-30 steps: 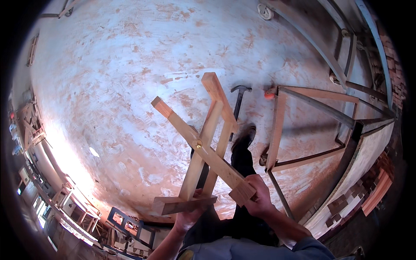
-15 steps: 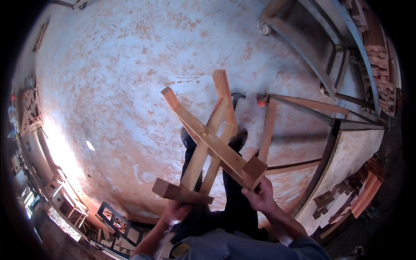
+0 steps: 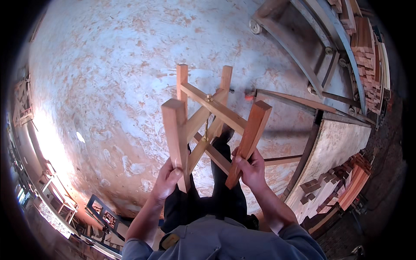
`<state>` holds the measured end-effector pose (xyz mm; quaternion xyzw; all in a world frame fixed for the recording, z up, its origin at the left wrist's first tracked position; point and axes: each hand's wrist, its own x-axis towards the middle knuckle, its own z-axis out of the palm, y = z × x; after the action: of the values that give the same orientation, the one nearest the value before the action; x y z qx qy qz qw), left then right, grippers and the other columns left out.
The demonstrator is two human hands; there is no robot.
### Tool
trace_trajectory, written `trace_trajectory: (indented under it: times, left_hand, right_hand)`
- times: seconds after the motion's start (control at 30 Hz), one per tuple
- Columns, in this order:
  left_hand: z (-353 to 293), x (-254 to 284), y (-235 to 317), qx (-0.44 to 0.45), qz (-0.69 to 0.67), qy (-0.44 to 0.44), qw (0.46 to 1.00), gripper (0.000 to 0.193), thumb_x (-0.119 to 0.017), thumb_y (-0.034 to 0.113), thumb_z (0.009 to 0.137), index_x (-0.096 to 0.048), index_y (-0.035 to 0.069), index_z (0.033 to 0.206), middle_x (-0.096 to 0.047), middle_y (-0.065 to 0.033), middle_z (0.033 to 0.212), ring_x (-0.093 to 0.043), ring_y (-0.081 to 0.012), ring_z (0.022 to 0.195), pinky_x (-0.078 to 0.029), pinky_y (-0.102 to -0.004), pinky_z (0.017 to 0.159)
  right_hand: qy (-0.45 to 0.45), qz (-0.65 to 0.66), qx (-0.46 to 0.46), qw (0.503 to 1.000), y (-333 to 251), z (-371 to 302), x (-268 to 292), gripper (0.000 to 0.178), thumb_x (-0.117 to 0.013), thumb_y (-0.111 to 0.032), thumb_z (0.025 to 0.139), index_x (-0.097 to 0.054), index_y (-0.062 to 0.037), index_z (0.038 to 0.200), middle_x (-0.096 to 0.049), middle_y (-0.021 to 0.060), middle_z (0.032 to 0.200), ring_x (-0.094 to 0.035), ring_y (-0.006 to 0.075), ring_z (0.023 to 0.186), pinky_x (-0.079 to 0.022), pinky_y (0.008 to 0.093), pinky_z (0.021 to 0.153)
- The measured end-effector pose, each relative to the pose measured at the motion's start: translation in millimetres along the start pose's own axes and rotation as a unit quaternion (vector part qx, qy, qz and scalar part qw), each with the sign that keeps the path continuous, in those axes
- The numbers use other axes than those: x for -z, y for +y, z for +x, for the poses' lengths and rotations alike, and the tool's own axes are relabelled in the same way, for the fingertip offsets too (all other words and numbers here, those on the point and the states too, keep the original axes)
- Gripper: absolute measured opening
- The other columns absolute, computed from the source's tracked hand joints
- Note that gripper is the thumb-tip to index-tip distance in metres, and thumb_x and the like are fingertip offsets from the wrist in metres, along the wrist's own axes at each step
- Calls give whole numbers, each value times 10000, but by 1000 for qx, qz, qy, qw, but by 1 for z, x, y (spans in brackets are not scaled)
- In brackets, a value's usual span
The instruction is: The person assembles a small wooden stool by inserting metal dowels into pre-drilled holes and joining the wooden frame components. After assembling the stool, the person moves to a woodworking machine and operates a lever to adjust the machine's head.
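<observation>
Between my hands stands a wooden frame (image 3: pixel 222 113), its upright legs joined by two pairs of crossed rails, one above the other. A brass-coloured rod with fittings (image 3: pixel 206 130) runs through the crossings. My left hand (image 3: pixel 167 178) is wrapped round the lower part of the near left leg (image 3: pixel 174 125). With thumb and fingers, my right hand (image 3: pixel 251 168) grips the redder near right leg (image 3: pixel 253 134). The two far legs reach out over the floor, away from me. Behind the far right leg, only a small dark part of a hammer (image 3: pixel 232 91) shows.
To the right lies a wood-and-metal frame with a pale board (image 3: pixel 336 151). Beyond it stands a wheeled cart (image 3: pixel 294 47) beside stacked lumber (image 3: pixel 366 65). Wood offcuts (image 3: pixel 318 190) lie at the lower right. A dark blue frame (image 3: pixel 102 214) is at the lower left, on the paint-stained floor (image 3: pixel 108 86).
The wooden frame has been turned and tilted up, so its near legs now rise toward me. Both hands have moved up with it and still hold it. The hammer has become mostly hidden.
</observation>
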<state>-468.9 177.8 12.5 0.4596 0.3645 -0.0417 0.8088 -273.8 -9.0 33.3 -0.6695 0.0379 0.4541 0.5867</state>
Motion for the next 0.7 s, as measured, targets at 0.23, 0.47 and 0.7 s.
trace_trajectory:
  times: [0.23,0.47,0.7]
  left_hand:
    - [35,27,-4,5,-59,86,995,954,-459,682,882,-226,-31,1472,-497,-121,1335,-472,-208,1208,-375,-346,1004]
    - [116,73,-17,27,-19,155,987,799,-432,612,930,-342,4,1440,-507,-132,1339,-479,-229,1210,-398,-402,990]
    - [179,93,-31,98,-110,168,975,738,-377,605,954,-445,2,1374,-573,-122,1255,-535,-201,1124,-422,-360,954]
  right_hand:
    - [15,38,-14,999,4,-3,6,192,-618,-75,887,-533,-25,1051,-585,27,885,-556,103,794,-462,277,719]
    - [9,37,-44,998,-10,-28,6,298,-626,-99,851,-491,-24,1106,-567,85,903,-568,164,762,-477,310,668]
    - [-14,37,-59,997,-20,-52,2,346,-643,-122,844,-489,-28,1139,-575,96,927,-580,171,784,-490,317,687]
